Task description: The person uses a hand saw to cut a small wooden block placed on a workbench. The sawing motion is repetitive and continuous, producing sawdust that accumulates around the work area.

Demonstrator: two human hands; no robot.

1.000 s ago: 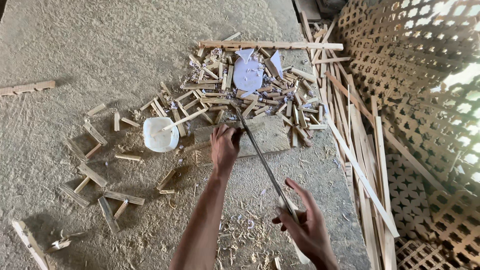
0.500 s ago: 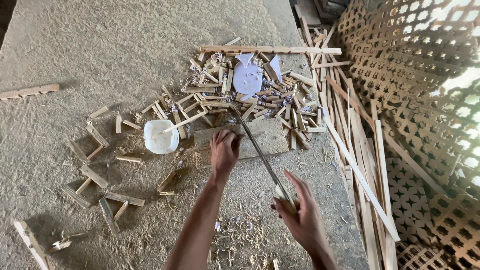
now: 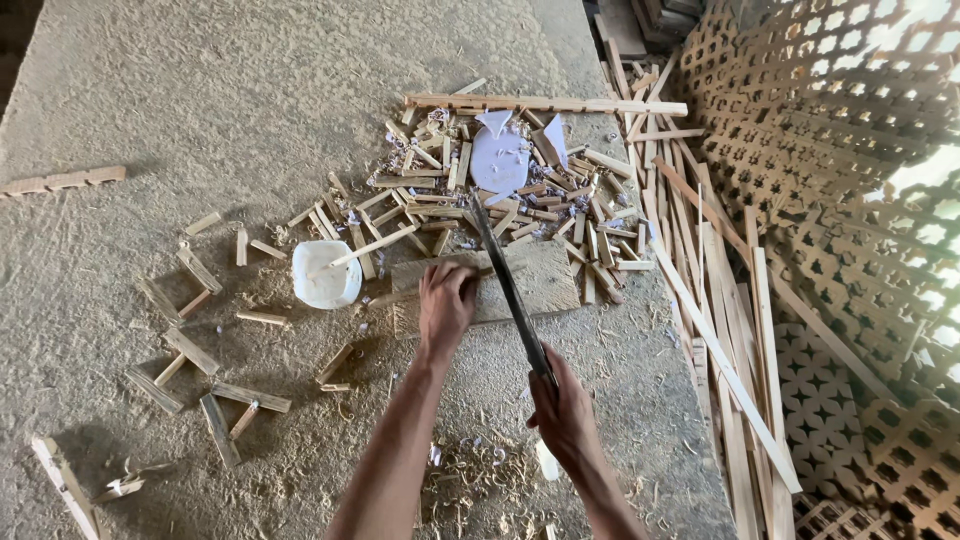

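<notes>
Two hands busy | our left hand [image 3: 445, 305] pins thin stiff wooden strip [image 3: 425, 290] on block [image 3: 545, 285] | right hand [image 3: 565, 420], fingers wrapped round long blade [image 3: 505, 280] handle | light, splintery, hold near cut.

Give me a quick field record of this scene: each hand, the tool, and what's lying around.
left hand: pressing a thin wood strip onto a flat wooden block
right hand: gripping the handle of a long blade
blade: slants across the block
white cup: left of the block, stick inside
offcuts pile: beyond the block
lattice panels: at right
</notes>
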